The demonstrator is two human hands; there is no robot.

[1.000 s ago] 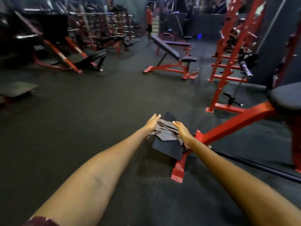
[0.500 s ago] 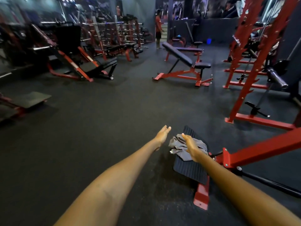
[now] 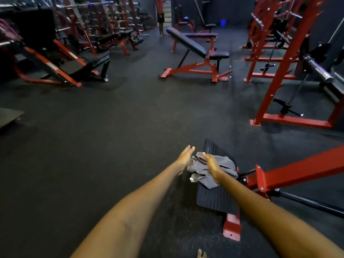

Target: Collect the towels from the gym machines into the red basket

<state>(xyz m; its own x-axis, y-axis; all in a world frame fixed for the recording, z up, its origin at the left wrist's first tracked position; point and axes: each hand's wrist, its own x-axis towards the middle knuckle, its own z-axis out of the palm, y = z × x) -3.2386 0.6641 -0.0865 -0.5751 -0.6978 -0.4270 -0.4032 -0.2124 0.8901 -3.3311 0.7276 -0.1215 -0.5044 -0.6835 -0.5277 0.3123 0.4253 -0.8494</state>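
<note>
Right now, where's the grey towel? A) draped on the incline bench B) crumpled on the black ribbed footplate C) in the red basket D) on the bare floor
B: the grey towel lies crumpled on the black ribbed footplate, between both open hands.

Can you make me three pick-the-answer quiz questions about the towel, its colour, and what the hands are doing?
1. Where does the towel lie?
A. on the black footplate
B. on the incline bench
C. in a basket

2. What colour is the towel?
A. red
B. grey
C. white

3. How are the left hand and right hand?
A. fists
B. open, fingers straight
C. both holding weights

Answers: 1 A, it is crumpled on the ribbed plate; 2 B, the cloth is grey; 3 B, both hands reach flat beside and over it.
</note>
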